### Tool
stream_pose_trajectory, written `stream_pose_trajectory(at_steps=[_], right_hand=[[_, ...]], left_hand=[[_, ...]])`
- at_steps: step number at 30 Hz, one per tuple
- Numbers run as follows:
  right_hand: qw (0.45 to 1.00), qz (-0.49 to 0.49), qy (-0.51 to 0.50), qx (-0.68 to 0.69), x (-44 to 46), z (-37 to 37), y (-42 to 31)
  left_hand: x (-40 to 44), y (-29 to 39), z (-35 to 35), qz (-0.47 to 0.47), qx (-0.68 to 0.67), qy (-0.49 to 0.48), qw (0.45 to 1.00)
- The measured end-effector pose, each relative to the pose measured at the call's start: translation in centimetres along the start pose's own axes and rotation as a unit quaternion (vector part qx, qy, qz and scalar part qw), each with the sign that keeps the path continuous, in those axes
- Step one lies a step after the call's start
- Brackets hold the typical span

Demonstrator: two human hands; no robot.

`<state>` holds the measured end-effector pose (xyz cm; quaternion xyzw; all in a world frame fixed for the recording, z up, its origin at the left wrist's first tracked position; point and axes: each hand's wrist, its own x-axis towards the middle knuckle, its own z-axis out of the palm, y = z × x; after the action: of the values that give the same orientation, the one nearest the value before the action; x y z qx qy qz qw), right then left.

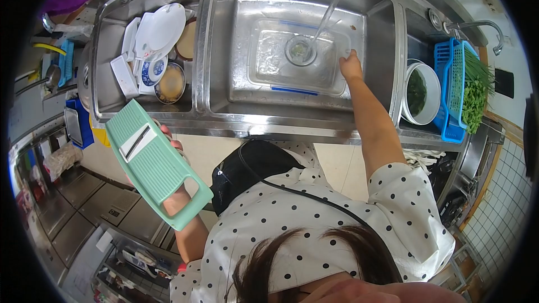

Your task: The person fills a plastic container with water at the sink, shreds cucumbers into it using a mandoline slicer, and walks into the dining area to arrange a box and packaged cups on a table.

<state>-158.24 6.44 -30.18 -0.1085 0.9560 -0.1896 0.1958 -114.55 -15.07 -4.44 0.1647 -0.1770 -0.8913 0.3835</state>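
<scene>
A light green slicer board (147, 160) with a dark blade on a white insert is in my left hand (175, 191), tilted beside the sink's front edge; the fingers show behind it. My right hand (351, 66) is over the right side of the middle basin (230, 50), its fingers closed at the edge of a clear plastic container (258, 66) with blue strips. Water (331, 14) runs down into the basin near the drain (301, 50).
White plates (160, 31), a blue-patterned bowl (152, 70) and brown bowls (170, 84) lie in the left basin. At the right are a white bucket (432, 92) holding greens, blue baskets (449, 126) and leafy greens (474, 106).
</scene>
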Motion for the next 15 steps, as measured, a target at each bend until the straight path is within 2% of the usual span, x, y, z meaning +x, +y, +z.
stream_pose_trajectory(at_steps=[13, 15], right_hand=[[1.000, 0.004, -0.012, 0.007, 0.67, 0.54, 0.62], [1.000, 0.005, -0.011, 0.009, 0.64, 0.50, 0.59]], left_hand=[[-0.29, -0.66, 0.52, 0.018, 0.016, -0.004, 1.000], [-0.30, -0.65, 0.59, 0.024, 0.024, 0.020, 0.999]])
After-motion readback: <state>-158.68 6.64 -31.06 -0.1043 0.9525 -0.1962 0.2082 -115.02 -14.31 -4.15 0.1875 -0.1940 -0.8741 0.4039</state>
